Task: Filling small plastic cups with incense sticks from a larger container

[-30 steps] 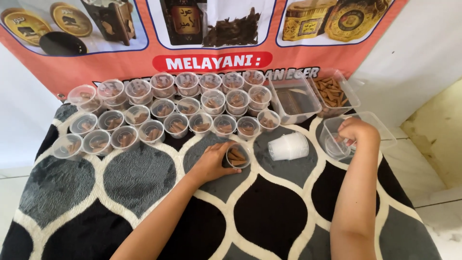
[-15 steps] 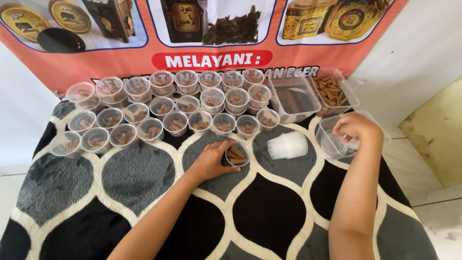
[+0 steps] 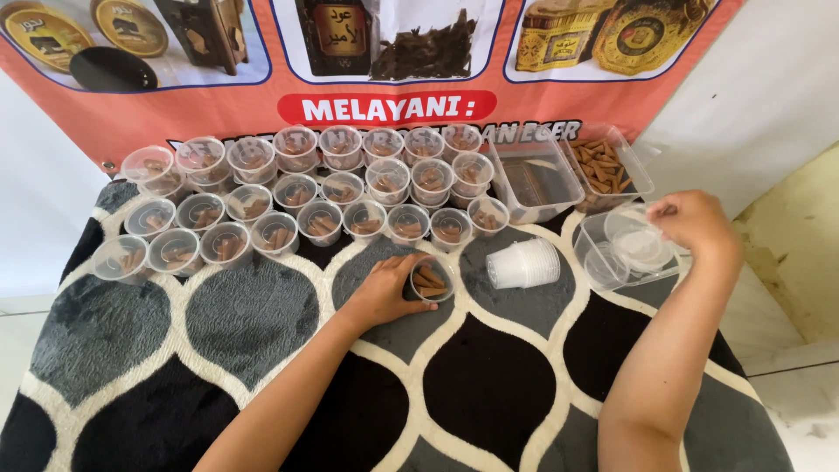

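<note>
Left hand [image 3: 384, 288] lies flat on the patterned rug [image 3: 253, 315], fingers curled round a small clear cup [image 3: 432, 280] that stands upright, mouth up, brown sticks inside. Right hand [image 3: 695, 223] pinches a round clear lid [image 3: 638, 238] above an open plastic box [image 3: 625, 253], forearm reaching away.

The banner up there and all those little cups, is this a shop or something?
Probably a small seller's packing spot. A sales banner hangs above rows of little cups filled with brown sticks, all on a patterned rug. The left hand holds one cup; the right hand lifts a lid.
</note>
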